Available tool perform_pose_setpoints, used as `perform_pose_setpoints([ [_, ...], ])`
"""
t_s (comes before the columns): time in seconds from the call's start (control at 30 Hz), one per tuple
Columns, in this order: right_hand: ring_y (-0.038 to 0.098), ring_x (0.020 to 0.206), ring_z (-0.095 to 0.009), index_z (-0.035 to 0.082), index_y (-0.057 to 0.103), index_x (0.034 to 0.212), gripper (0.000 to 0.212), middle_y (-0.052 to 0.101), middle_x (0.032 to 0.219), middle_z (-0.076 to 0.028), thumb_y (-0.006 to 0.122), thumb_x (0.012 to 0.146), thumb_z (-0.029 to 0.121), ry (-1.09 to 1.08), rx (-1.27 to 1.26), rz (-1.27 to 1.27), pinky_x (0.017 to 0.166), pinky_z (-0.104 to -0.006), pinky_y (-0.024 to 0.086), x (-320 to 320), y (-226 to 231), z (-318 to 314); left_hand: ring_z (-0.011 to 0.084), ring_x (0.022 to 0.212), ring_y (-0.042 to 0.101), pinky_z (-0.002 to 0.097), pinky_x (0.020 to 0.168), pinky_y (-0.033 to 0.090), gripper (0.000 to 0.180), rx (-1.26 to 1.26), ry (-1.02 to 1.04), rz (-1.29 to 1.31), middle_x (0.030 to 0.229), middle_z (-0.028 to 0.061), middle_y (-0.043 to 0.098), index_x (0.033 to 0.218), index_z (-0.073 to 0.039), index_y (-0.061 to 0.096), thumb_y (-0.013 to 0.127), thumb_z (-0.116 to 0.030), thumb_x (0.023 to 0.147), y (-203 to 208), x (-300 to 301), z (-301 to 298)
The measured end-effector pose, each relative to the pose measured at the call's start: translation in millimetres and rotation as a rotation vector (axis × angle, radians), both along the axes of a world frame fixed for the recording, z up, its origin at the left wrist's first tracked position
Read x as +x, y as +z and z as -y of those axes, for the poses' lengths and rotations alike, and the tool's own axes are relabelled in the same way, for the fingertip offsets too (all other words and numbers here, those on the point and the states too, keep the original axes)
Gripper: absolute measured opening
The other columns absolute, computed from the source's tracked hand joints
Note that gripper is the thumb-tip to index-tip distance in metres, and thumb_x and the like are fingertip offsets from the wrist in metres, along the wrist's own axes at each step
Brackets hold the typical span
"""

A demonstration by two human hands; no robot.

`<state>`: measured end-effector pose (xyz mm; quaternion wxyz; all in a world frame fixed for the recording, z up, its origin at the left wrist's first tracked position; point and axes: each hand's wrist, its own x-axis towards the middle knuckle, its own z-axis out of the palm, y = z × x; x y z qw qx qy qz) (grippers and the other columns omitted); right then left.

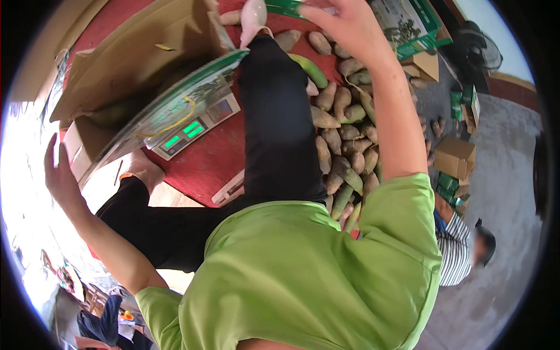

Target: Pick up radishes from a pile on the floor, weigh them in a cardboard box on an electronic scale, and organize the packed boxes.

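Note:
My left hand (60, 172) is raised at the left with its fingers apart and holds nothing; it hovers beside the side of an open cardboard box (125, 55). My right hand (344, 23) reaches to the top edge of the view, its fingers against a green printed carton (408, 23); I cannot tell whether it grips it. Below the arm lies a pile of green-brown mangoes (341, 134) on a red mat (210, 163). My green shirt and black-trousered legs fill the middle.
The open box stands on a weighing scale (195, 125) with a lit green display. A person in a striped shirt (455, 245) crouches at the right. Small cardboard boxes (455, 154) and a floor fan (481, 52) stand on the grey floor at the right.

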<state>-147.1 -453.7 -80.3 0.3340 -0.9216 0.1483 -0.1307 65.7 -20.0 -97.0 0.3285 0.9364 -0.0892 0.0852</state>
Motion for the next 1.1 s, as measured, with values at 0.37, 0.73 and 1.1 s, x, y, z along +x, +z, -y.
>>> perform_pose_setpoints([
  [0.37, 0.060, 0.104, -0.032, 0.019, 0.062, 0.113, 0.042, 0.064, 0.109, -0.012, 0.069, 0.073, 0.024, -0.601, -0.038, -1.088, 0.087, -0.0435, 0.049, -349, -222, 1, 0.0326, 0.108, 0.057, 0.0516, 0.098, 0.039, 0.030, 0.151, -1.114, 0.158, 0.108, 0.0150, 0.062, 0.096, 0.000, 0.057, 0.064, -0.022, 0.076, 89, -249, 109],
  [0.73, 0.050, 0.120, -0.021, 0.027, 0.054, 0.119, 0.058, 0.055, 0.124, -0.002, 0.078, 0.067, 0.022, -0.461, -0.126, -1.465, 0.096, -0.0519, 0.037, -368, -243, -76, 0.0184, 0.103, 0.061, 0.0610, 0.095, 0.040, 0.028, -0.441, -1.550, 0.726, 0.096, 0.0072, 0.067, 0.106, -0.019, 0.051, 0.060, -0.026, 0.080, 97, -255, 140],
  [1.1, 0.062, 0.099, -0.026, 0.016, 0.060, 0.115, 0.055, 0.065, 0.110, -0.006, 0.081, 0.065, 0.022, -0.648, -0.181, -1.050, 0.083, -0.0422, 0.045, -367, -190, -36, 0.0449, 0.112, 0.053, 0.0458, 0.086, 0.052, 0.023, -0.743, -1.145, 0.335, 0.095, 0.0074, 0.065, 0.097, -0.017, 0.053, 0.062, -0.017, 0.076, 110, -241, 115],
])
